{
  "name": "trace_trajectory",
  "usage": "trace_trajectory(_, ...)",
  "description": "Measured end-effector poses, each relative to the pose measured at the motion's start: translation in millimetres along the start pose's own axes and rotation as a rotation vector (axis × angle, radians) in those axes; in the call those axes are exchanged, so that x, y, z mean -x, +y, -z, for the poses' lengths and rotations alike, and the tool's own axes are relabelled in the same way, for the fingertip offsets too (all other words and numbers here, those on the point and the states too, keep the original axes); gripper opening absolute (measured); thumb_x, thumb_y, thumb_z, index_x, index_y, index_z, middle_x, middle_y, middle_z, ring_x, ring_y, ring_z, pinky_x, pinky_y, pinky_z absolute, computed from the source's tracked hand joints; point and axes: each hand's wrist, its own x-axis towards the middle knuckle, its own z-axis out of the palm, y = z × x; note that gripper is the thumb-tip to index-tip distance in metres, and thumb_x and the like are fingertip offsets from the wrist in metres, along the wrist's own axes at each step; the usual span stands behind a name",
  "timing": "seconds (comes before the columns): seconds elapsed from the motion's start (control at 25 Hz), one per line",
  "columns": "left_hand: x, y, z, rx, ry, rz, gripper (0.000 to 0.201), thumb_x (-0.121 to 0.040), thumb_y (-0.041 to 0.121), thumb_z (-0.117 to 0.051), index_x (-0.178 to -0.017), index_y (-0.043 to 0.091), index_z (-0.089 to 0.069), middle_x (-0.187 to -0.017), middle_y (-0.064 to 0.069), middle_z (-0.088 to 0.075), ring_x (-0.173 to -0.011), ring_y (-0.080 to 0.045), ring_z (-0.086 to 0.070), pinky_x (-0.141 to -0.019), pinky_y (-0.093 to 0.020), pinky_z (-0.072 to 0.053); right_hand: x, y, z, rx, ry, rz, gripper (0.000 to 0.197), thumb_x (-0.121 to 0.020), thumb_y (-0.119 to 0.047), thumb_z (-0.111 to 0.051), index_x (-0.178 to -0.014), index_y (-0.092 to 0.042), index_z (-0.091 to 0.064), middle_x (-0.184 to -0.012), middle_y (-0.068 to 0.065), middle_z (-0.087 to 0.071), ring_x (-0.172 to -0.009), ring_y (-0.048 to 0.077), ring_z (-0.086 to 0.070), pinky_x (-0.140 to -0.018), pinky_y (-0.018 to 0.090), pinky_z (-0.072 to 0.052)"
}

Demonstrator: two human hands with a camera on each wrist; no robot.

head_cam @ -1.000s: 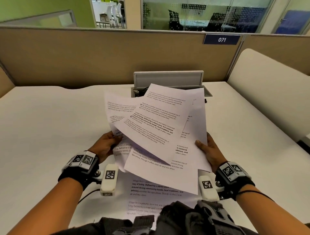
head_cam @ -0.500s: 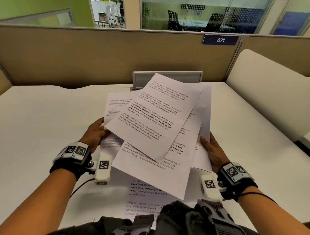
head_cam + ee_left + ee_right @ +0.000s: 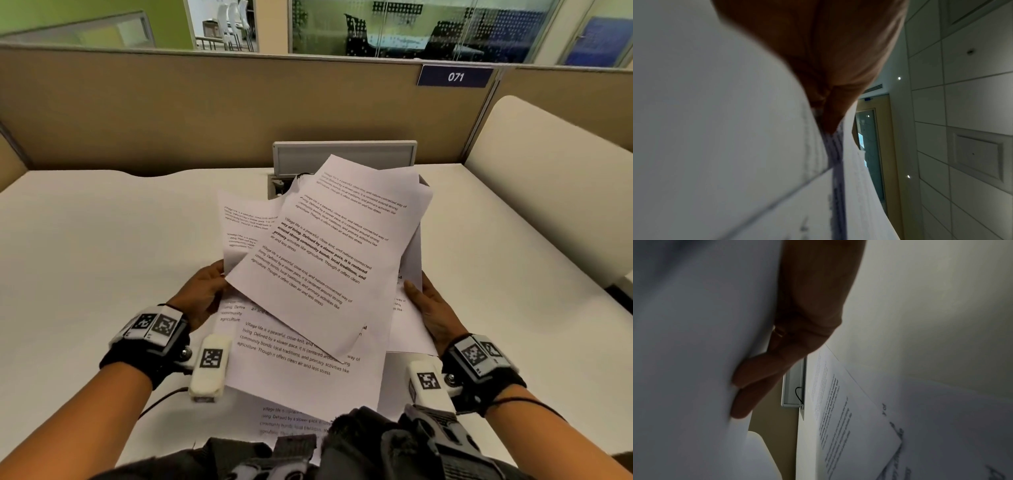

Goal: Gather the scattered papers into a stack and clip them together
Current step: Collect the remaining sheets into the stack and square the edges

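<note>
Several printed white papers are fanned out crookedly and held above the white desk between both hands. My left hand grips their left edge, thumb on top. My right hand grips the right edge, thumb over the sheets. In the right wrist view its fingers press against the underside of the papers. The left wrist view shows my left hand pinching the sheets' edge. One more printed sheet lies flat on the desk near my body. No clip is visible.
A grey cable tray with a raised lid sits at the desk's back edge, partly behind the papers. A beige partition with a blue 071 sign closes off the back. A cream divider bounds the right side.
The held papers have dropped slightly and shifted against each other; the top sheet has slid down and right. Both hands keep their grip on the sheaf's edges.
</note>
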Motion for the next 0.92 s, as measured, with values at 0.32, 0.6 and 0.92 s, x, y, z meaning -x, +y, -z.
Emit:
trace_trajectory(0.32, 6, 6, -3, 0.082, 0.009, -0.044, 0.050, -0.057, 0.043, -0.077, -0.096, 0.017, -0.063, -0.083, 0.000, -0.075, -0.072, -0.013, -0.071, -0.059, -0.023, -0.055, 1, -4, 2, -0.051, 0.097, -0.090, 0.031, -0.095, -0.015, -0.041, -0.122, -0.028, -0.045, -0.075, -0.016, -0.074, -0.062, 0.005, -0.069, -0.052, 0.019, -0.054)
trace_trajectory(0.6, 10, -4, 4, -0.027, 0.132, -0.031, 0.023, -0.076, -0.009, -0.058, -0.095, 0.004, -0.060, -0.074, -0.005, -0.075, -0.066, -0.020, -0.071, -0.053, -0.029, -0.056, 4, 16, 2, -0.084, 0.061, -0.158, 0.045, -0.081, -0.018, -0.058, -0.124, -0.023, -0.045, -0.080, -0.007, -0.076, -0.065, 0.014, -0.071, -0.053, 0.027, -0.057)
trace_trajectory(0.92, 20, 38, 0, -0.041, 0.089, -0.192, 0.024, -0.070, -0.003, -0.064, -0.093, 0.004, -0.063, -0.065, 0.002, -0.074, -0.059, -0.013, -0.069, -0.053, -0.026, -0.058, 6, 32, 6, -0.023, 0.064, -0.198, 0.098, -0.024, -0.051, -0.089, -0.112, -0.027, -0.053, -0.089, -0.003, -0.075, -0.075, 0.018, -0.072, -0.059, 0.031, -0.058)
